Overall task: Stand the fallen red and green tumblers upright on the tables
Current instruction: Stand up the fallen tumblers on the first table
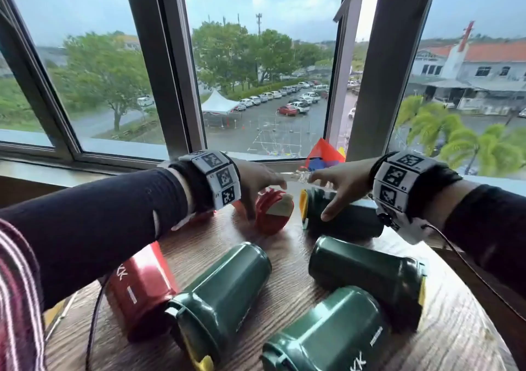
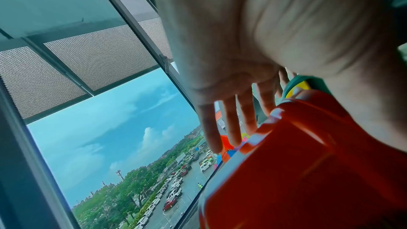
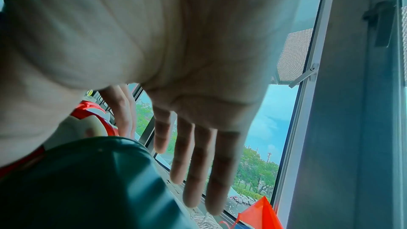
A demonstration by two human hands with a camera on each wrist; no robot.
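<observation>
On the round wooden table (image 1: 455, 330) several tumblers lie on their sides. At the far edge are a red tumbler (image 1: 274, 214) (image 2: 308, 163) and a dark green tumbler (image 1: 344, 218) (image 3: 88, 180), lids facing each other. My left hand (image 1: 263, 197) (image 2: 231, 124) is spread over the red one, fingers straight, thumb down its near side. Over the green one, my right hand (image 1: 321, 197) (image 3: 193, 154) is spread the same way. Neither hand is closed around its tumbler. Nearer me lie another red tumbler (image 1: 139, 288) and three green tumblers (image 1: 219, 293) (image 1: 367, 273) (image 1: 321, 339).
The window sill (image 1: 85, 168) and glass run directly behind the far tumblers, with a thick frame post (image 1: 381, 65) at the right. Red and blue flags (image 1: 324, 157) show beyond the sill. A thin black cable (image 1: 92, 328) hangs at the table's left edge.
</observation>
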